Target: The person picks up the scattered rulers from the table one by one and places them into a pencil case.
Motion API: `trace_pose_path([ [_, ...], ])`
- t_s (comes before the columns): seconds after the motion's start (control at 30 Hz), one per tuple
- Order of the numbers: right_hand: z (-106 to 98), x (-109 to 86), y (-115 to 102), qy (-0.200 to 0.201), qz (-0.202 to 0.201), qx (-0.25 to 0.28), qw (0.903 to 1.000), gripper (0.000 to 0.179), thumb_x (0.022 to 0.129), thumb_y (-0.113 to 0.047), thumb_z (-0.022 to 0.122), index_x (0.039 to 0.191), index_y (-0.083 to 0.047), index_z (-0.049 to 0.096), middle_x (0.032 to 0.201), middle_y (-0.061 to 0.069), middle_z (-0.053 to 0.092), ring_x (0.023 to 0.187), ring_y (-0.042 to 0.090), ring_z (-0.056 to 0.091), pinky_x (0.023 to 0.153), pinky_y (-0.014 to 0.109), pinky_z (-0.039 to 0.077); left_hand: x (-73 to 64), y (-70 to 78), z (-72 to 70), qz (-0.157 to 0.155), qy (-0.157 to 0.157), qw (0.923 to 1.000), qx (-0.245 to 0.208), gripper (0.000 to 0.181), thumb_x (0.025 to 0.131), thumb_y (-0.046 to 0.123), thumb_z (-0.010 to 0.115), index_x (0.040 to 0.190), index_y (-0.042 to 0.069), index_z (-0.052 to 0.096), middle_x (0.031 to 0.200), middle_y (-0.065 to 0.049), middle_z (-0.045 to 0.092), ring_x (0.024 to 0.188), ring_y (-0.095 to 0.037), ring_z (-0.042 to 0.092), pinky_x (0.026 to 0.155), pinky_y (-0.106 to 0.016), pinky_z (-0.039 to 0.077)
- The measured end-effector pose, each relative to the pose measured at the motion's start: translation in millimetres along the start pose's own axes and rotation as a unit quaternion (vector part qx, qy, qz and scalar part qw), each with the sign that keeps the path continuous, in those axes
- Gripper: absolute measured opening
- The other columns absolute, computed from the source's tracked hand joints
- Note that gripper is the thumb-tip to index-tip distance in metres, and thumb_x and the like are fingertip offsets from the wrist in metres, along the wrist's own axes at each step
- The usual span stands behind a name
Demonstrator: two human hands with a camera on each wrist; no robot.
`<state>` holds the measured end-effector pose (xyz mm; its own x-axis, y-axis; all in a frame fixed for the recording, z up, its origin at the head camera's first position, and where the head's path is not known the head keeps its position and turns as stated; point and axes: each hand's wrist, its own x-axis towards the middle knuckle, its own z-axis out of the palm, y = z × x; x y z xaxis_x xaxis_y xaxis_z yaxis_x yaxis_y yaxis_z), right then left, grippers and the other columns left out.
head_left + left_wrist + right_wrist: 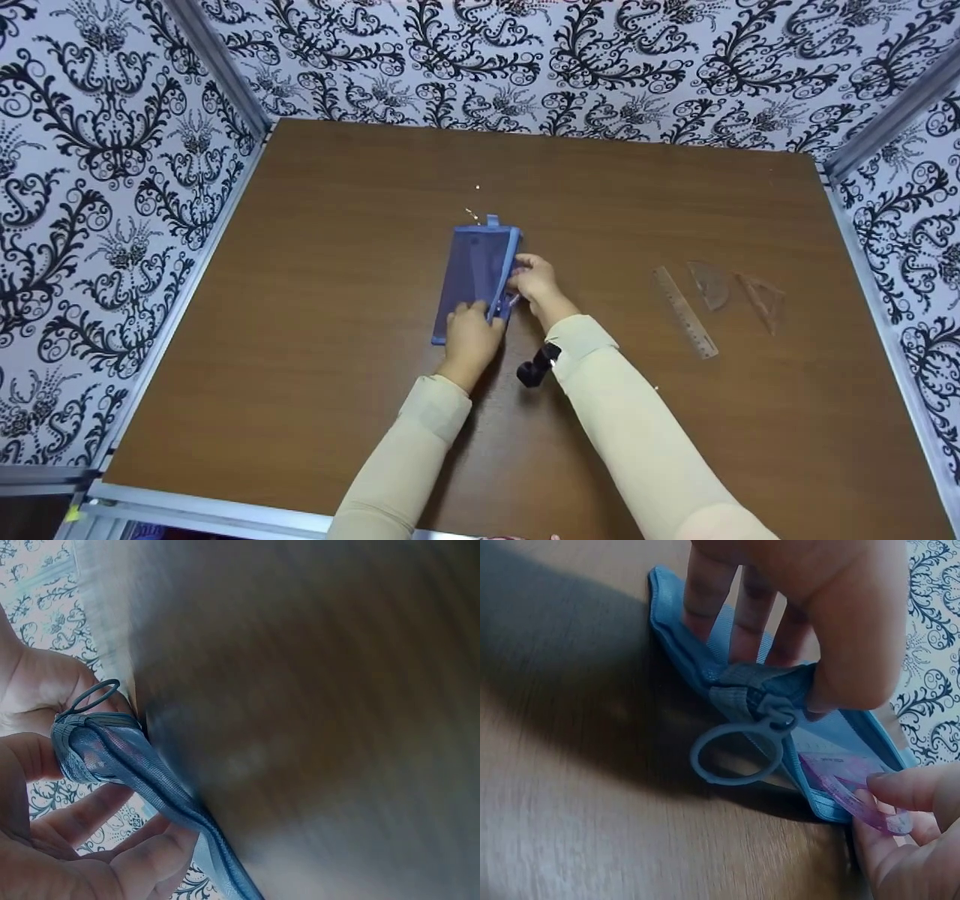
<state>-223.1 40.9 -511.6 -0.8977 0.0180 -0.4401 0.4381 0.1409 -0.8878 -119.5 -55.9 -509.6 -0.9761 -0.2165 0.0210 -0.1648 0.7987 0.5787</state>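
Note:
A blue mesh zip pouch (474, 262) lies on the wooden table, its zip side open. At its near end my left hand (471, 337) grips the zipper edge, thumb on one side and fingers on the other. A round pull ring (735, 754) hangs from the zipper there. My right hand (536, 283) is at the pouch's right side. In the right wrist view its thumb and fingers pinch a see-through, pink-tinted plastic drawing piece (896, 823) with a cut-out. Part of that piece sits inside the pouch mouth, so its full outline is hidden.
Right of my hands lie a clear ruler (686, 313), a clear half-round protractor (709, 285) and a clear set square (763, 300). Small light specks (472, 215) show beyond the pouch. Patterned walls (480, 60) border the table.

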Motion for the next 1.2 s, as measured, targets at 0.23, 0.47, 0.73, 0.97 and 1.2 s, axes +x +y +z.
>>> trace_pose_path([
  [0.23,2.9,41.5,33.2,-0.035,-0.02,0.059,0.9974,0.063,0.069,0.024,0.052,0.126,0.0,0.058,0.099,0.013,0.063,0.086,0.019,0.061,0.067,0.031,0.054,-0.9,0.5,-0.7,-0.004,-0.006,0.9999,-0.008,0.025,0.082,0.017,0.065,0.099,0.0,0.069,0.095,-0.022,0.064,0.085,-0.041,0.058,0.079,-0.046,0.046],
  [0.47,6.4,11.8,6.7,-0.012,0.018,0.016,0.9996,0.061,0.076,0.023,0.049,0.133,0.004,0.052,0.119,0.02,0.06,0.094,0.021,0.06,0.078,0.031,0.054,-0.9,0.1,0.8,-0.003,-0.001,0.9999,-0.01,0.024,0.08,0.017,0.066,0.098,0.0,0.069,0.095,-0.023,0.064,0.084,-0.042,0.058,0.078,-0.047,0.046],
  [0.73,2.9,-17.2,-16.7,-0.042,0.028,0.025,0.9984,0.058,0.08,0.023,0.046,0.136,0.009,0.047,0.129,0.026,0.056,0.087,0.018,0.059,0.081,0.033,0.054,-0.5,0.6,-0.7,-0.006,-0.007,0.9999,-0.006,0.029,0.082,0.018,0.066,0.105,0.001,0.069,0.099,-0.023,0.064,0.086,-0.042,0.059,0.08,-0.047,0.046],
  [0.97,8.3,59.5,43.7,-0.067,0.003,0.069,0.9953,0.052,0.075,0.022,0.052,0.123,0.001,0.06,0.107,0.015,0.068,0.081,0.019,0.066,0.07,0.033,0.056,-2.5,1.4,-1.8,0.002,-0.005,1.0,-0.004,0.032,0.083,0.018,0.066,0.109,0.0,0.07,0.102,-0.023,0.065,0.088,-0.041,0.059,0.083,-0.046,0.046],
  [1.2,21.5,261.4,193.5,-0.099,-0.001,0.079,0.9919,0.06,0.07,0.018,0.061,0.122,-0.012,0.064,0.102,0.01,0.07,0.081,0.025,0.069,0.067,0.04,0.057,-2.5,1.0,-2.5,-0.004,-0.007,0.9999,-0.012,0.033,0.083,0.018,0.066,0.111,0.0,0.069,0.105,-0.023,0.065,0.091,-0.042,0.059,0.084,-0.046,0.046],
])
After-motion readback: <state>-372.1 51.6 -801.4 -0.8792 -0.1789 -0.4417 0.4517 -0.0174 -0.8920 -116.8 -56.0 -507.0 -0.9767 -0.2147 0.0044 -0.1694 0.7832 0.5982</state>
